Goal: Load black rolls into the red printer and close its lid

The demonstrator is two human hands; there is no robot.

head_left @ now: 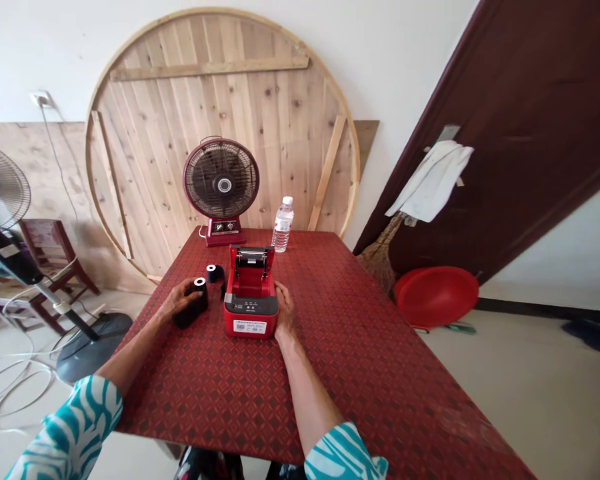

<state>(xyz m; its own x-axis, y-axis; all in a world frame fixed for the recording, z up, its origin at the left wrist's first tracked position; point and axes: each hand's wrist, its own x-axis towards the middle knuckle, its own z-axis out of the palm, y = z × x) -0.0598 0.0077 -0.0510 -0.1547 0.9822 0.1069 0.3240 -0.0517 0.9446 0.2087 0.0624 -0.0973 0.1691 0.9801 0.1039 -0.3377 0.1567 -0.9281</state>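
Note:
A small red printer with its lid raised stands in the middle of the red patterned table. My right hand rests flat against the printer's right side, fingers stretched along it. My left hand is wrapped round a black roll lying on the table left of the printer. A second black roll stands upright just behind it, untouched.
A red table fan and a water bottle stand at the table's far edge. A standing fan with loose white cable is on the floor at left. A red basin, a broom and a dark door are at right.

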